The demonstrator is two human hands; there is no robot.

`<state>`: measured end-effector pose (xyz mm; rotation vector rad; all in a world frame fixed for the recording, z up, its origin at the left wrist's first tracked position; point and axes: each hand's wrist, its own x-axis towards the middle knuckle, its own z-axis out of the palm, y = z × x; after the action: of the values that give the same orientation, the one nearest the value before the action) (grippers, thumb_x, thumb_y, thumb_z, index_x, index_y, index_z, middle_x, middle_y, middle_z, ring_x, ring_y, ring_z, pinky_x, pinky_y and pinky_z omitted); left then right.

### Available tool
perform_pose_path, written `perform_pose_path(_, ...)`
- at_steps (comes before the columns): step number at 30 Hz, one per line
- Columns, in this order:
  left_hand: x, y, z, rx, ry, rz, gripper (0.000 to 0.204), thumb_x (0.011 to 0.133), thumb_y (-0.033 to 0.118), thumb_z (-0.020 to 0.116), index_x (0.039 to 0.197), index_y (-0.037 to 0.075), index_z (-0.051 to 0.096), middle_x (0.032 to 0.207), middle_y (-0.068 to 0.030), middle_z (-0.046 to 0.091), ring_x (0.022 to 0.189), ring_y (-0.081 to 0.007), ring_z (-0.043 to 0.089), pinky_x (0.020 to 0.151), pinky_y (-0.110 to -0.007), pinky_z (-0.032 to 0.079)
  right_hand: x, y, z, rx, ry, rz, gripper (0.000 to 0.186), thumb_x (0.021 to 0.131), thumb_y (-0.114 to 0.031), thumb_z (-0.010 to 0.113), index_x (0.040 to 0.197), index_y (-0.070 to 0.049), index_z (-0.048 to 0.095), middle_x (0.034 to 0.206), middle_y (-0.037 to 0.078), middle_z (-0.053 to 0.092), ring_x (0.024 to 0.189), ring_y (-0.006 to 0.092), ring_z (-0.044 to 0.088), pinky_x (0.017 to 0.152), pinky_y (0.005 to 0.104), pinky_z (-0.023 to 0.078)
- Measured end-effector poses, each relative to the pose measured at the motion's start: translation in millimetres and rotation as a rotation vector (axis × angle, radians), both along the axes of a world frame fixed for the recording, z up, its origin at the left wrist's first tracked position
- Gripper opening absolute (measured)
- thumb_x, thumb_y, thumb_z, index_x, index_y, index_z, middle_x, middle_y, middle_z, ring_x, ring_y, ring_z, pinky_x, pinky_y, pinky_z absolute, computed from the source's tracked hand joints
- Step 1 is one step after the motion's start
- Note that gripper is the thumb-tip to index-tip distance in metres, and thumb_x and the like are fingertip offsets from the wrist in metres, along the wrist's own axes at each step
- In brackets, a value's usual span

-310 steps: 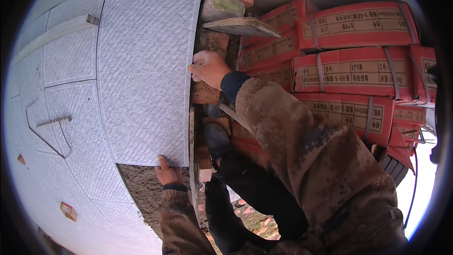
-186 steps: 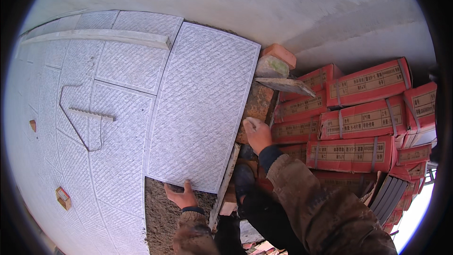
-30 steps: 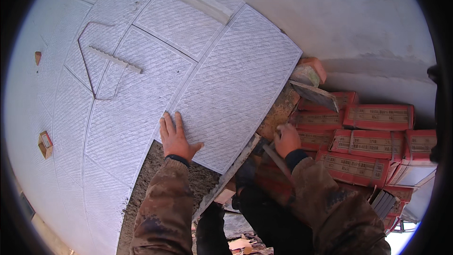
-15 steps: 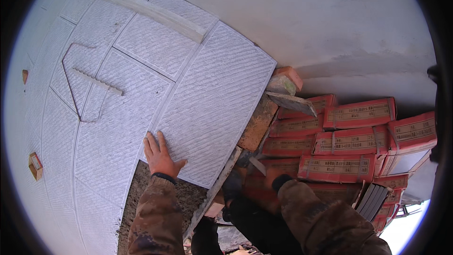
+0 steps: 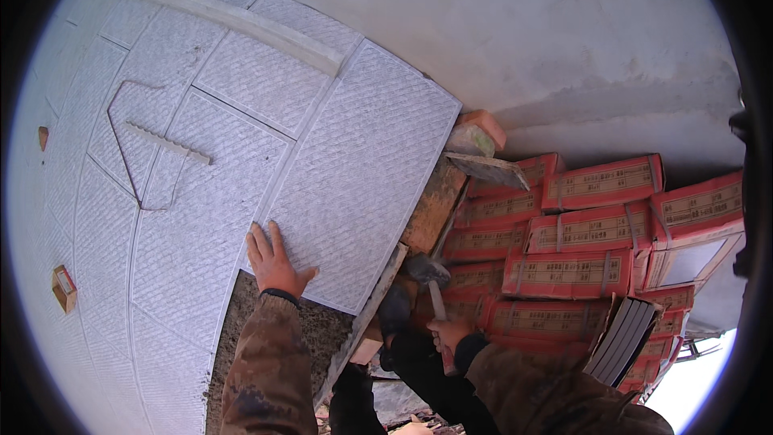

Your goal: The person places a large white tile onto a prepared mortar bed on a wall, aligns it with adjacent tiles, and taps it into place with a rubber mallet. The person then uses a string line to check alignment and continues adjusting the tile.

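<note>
The floor is covered with big pale grey tiles (image 5: 209, 169) with a bumpy pattern, and it meets a plain, pale wall (image 5: 564, 48). Rough brown-grey mortar (image 5: 256, 314) shows below the last row. A long pale bar (image 5: 217, 14) and a short grey strip with a wavy edge (image 5: 167, 142) lie on the tiles.

The large pale grey end tile (image 5: 362, 169) lies flat by the wall. The left hand (image 5: 278, 267) is open on its near left corner, fingers spread and holding nothing. The right hand (image 5: 451, 335) is closed around the handle of a dark-headed mallet (image 5: 436, 300). The mallet's head is just beside the tile's near right edge, not on top of it.

Red cardboard boxes with grey straps (image 5: 568, 274) are stacked on the right. What is inside them is hidden. Near them, flat dark grey slabs (image 5: 622, 344) stand side by side in an open box (image 5: 604, 326).
</note>
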<state>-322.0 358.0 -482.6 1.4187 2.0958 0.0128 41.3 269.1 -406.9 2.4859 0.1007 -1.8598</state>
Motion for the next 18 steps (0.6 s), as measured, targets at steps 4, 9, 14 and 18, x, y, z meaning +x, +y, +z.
perform_pose_path(4,0,-1,0,0.022,0.0,-0.004,0.13,0.056,0.038,0.094,0.157,0.008,0.018,0.161,-0.0271,0.008,0.147,-0.0479,0.012,0.119,-0.055,0.019,-20,-8,14,0.04,0.067,-0.254,0.015,0.089,-0.015,0.068,0.093,-0.01,0.054,0.067,0.002,0.051,0.048,0.0153,0.049,0.043,0.0329,0.042)
perform_pose_path(9,13,-5,3,-0.005,0.006,-0.1,0.132,0.054,0.038,0.095,0.157,0.008,0.019,0.161,-0.0269,0.011,0.148,-0.0468,0.012,0.119,-0.056,0.019,-41,-16,38,0.265,-0.011,-0.399,0.017,0.091,-0.017,0.066,0.099,-0.011,0.052,0.068,0.001,0.049,0.048,0.0144,0.048,0.043,0.033,0.042)
perform_pose_path(14,27,-4,2,-0.02,0.04,-0.121,0.133,0.052,0.04,0.095,0.157,0.009,0.02,0.161,-0.0265,0.011,0.148,-0.0468,0.011,0.119,-0.058,0.016,-44,17,28,0.666,-0.037,-0.067,0.011,0.095,-0.012,0.059,0.103,-0.008,0.053,0.068,0.001,0.051,0.048,0.0132,0.048,0.044,0.0317,0.043)
perform_pose_path(18,26,-1,2,-0.036,0.04,-0.122,0.133,0.052,0.039,0.095,0.157,0.009,0.019,0.161,-0.0269,0.01,0.148,-0.0472,0.011,0.119,-0.058,0.015,-53,63,-2,0.757,-0.192,0.421,0.029,0.095,-0.029,0.065,0.101,-0.001,0.06,0.076,0.016,0.061,0.065,0.0281,0.063,0.062,0.0414,0.05)
